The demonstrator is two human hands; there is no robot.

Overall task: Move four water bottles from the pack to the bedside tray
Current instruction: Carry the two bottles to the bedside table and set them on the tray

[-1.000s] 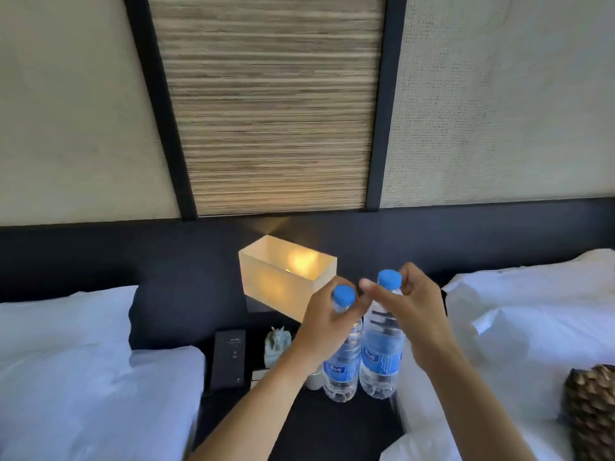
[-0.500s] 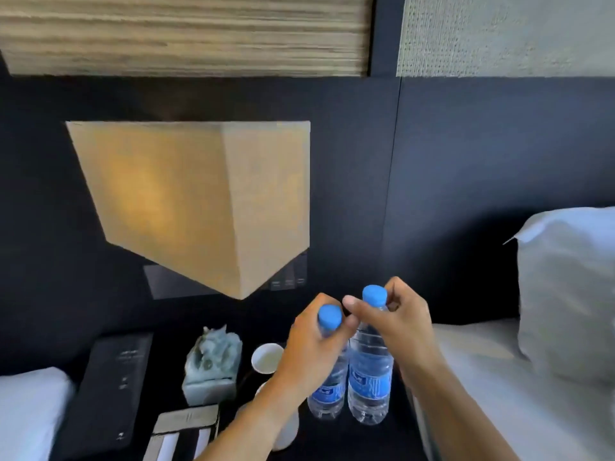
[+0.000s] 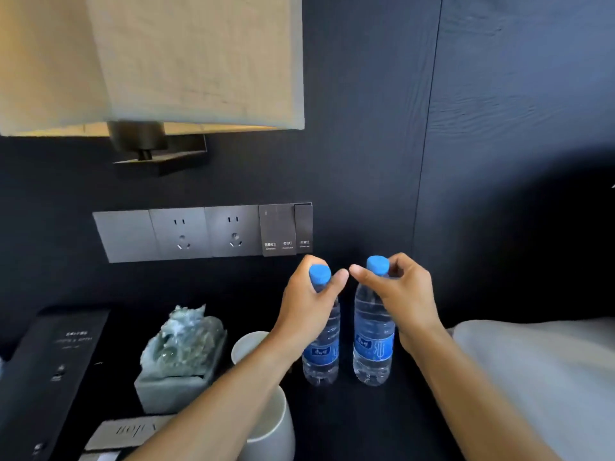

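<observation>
i'm setting two bottles down on the dark bedside top, my left hand [image 3: 307, 306] closed round the neck of the left bottle [image 3: 321, 344] and my right hand [image 3: 404, 299] pinching the right bottle [image 3: 372, 341] just under its cap. both stand upright, long axis vertical, blue caps up, side by side but apart, just right of the white cups [image 3: 266, 407]. next i'd judge they need a clean release straight up, without tipping them.

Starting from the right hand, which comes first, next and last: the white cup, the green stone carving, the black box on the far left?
From the right hand:
1. White cup, just past the left bottle.
2. Green stone carving, further left.
3. Black box, at the far left edge.
</observation>
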